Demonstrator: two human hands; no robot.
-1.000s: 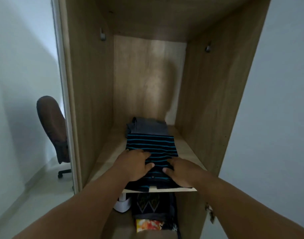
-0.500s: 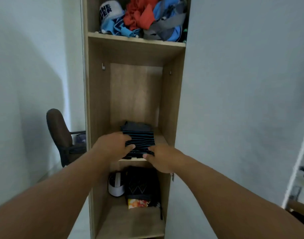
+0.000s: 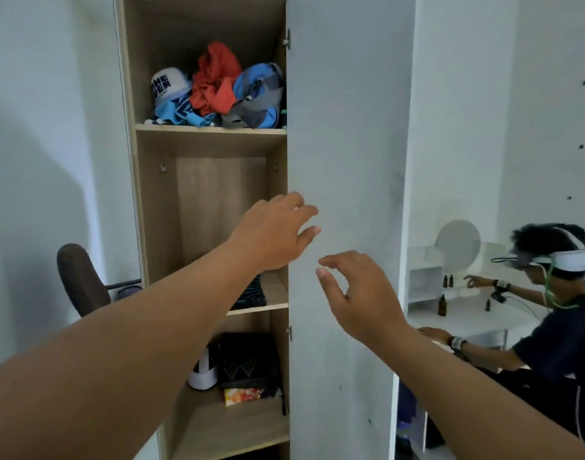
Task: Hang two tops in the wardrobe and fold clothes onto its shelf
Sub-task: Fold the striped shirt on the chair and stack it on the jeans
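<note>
The wooden wardrobe [image 3: 145,200] stands open on its left half. The folded dark top with blue stripes [image 3: 251,292] lies on the middle shelf [image 3: 274,305], mostly hidden behind my left forearm. My left hand [image 3: 271,234] hovers in front of the compartment with relaxed fingers, holding nothing. My right hand [image 3: 354,293] is in the air before the white wardrobe door [image 3: 347,127], fingers loosely curled and empty. Neither hand touches the clothes.
A heap of crumpled red, blue and grey clothes [image 3: 224,91] and a white cap fill the upper shelf. A dark patterned bundle [image 3: 248,363] and a white object sit on the lower shelf. A brown office chair [image 3: 82,280] stands left. A person [image 3: 550,327] works at a white table, right.
Both hands have let go of the striped top and pulled back from the shelf. The view has backed away and swung right, showing the closed door and a person.
</note>
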